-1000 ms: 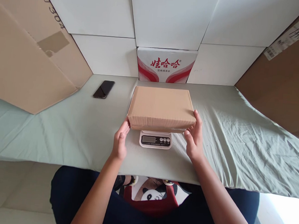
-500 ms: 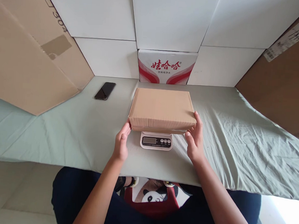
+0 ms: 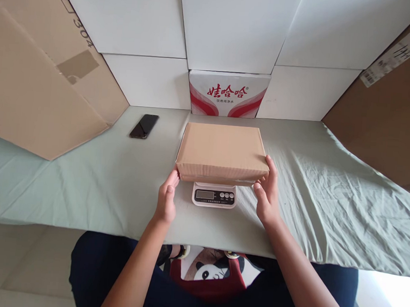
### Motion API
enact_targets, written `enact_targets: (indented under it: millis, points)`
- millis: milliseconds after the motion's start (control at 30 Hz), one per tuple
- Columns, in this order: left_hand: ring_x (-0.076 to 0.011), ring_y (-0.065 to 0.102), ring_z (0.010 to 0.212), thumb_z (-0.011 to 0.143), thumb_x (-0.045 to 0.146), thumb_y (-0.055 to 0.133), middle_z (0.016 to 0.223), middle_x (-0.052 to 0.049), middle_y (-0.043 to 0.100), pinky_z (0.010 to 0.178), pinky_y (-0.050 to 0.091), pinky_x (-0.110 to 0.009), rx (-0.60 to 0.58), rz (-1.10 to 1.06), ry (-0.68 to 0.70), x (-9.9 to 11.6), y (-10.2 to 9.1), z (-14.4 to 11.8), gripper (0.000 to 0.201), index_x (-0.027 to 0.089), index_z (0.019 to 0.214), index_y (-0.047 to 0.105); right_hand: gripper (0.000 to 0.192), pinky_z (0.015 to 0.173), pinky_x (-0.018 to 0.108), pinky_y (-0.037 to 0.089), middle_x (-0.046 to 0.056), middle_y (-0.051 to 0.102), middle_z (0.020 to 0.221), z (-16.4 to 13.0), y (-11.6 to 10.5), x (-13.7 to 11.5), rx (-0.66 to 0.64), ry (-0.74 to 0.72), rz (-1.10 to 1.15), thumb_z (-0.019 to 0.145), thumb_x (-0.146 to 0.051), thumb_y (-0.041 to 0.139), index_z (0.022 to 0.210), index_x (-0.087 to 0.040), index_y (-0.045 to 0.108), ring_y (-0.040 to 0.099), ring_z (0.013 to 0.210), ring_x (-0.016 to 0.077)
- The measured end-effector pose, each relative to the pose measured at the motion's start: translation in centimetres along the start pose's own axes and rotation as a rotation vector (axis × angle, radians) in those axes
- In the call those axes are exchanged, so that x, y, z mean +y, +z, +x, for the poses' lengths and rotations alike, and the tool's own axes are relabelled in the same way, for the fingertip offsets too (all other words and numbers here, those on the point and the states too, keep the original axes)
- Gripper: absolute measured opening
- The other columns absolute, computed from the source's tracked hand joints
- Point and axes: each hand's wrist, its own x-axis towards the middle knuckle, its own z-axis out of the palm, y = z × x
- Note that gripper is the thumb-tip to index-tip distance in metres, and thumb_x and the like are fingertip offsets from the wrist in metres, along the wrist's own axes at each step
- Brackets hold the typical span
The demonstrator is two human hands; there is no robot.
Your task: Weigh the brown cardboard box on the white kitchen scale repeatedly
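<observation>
A closed brown cardboard box is over a white digital kitchen scale, hiding the scale's platform. The scale's dark display and buttons show below the box's near edge; I cannot read any digits. At the box's near left corner, my left hand has its fingers against the side, partly tucked behind it, thumb up. My right hand grips the near right corner, with fingers along the right side and the thumb near the front edge. The box looks level between both hands.
A black smartphone lies to the left on the green tablecloth. Behind stands a white and red carton against white panels. Large cardboard sheets flank the table left and right. The cloth is wrinkled at right.
The whole view has shifted very slightly. Hands, box and scale keep the same places relative to each other.
</observation>
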Motion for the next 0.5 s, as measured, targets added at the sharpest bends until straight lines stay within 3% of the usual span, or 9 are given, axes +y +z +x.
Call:
enact_targets:
  millis: [300,500]
  points:
    - [-0.0373,0.038,0.154,0.088,0.081,0.044,0.158,-0.017,0.053,0.126,0.032,-0.053,0.010,0.014,0.003,1.1,0.1,0.8,0.087,0.020,0.149,0.056,0.070,0.110,0.056,0.054,0.007,0.042,0.165,1.3,0.2,-1.4,-0.048,0.000,0.023,0.100,-0.058,0.049,0.162,-0.040,0.023,0.053,0.145,0.0331]
    - [-0.0346,0.037,0.155,0.089,0.082,0.041,0.164,-0.014,0.046,0.128,0.029,-0.052,-0.042,0.024,-0.043,2.4,0.4,3.9,0.087,0.023,0.151,0.054,0.064,0.113,0.061,0.051,0.004,0.045,0.162,5.1,0.0,-2.3,-0.049,-0.022,-0.024,0.100,-0.063,0.041,0.158,-0.041,0.027,0.052,0.145,0.0345]
